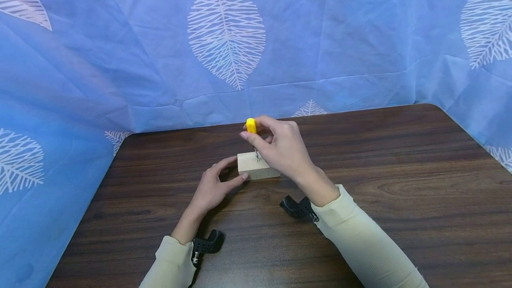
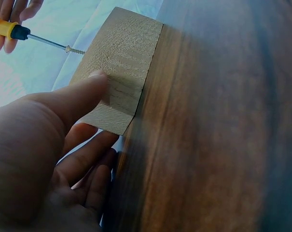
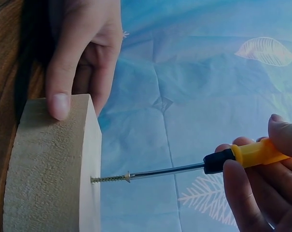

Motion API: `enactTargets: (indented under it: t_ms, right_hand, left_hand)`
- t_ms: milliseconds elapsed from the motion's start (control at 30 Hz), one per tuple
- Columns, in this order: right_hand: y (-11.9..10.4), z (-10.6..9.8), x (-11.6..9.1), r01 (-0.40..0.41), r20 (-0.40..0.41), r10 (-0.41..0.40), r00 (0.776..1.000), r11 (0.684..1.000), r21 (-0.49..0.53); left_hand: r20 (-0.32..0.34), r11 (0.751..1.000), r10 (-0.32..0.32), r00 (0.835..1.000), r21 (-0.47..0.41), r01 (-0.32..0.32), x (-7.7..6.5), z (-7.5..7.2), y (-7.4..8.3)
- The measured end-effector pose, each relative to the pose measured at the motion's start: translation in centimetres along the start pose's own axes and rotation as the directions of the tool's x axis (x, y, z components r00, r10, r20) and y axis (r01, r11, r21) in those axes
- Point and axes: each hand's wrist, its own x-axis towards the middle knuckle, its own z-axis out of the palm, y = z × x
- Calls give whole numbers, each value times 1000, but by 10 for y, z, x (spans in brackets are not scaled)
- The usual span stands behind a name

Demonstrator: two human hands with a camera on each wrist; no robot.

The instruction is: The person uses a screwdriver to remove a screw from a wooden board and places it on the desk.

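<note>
Screw (image 3: 112, 179) started, mostly outside the block (image 1: 262, 174). Fingers bent, right hand (image 1: 286, 148) pinches screwdriver (image 1: 251, 126); left hand (image 1: 214, 187) grips block's nine-o'clock end.

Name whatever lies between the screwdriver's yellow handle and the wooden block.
From the yellow handle: a black collar, the metal shaft, then a screw whose tip meets the wooden block. The right wrist view shows this plainly.
</note>
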Motion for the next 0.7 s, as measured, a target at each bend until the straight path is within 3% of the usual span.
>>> enactTargets:
  t_ms: [700]
  right_hand:
    - [-2,-4,0,-58,72,58,996,998,-10]
  left_hand:
    - [-2,1000,0,1000,7,0,1,1,0]
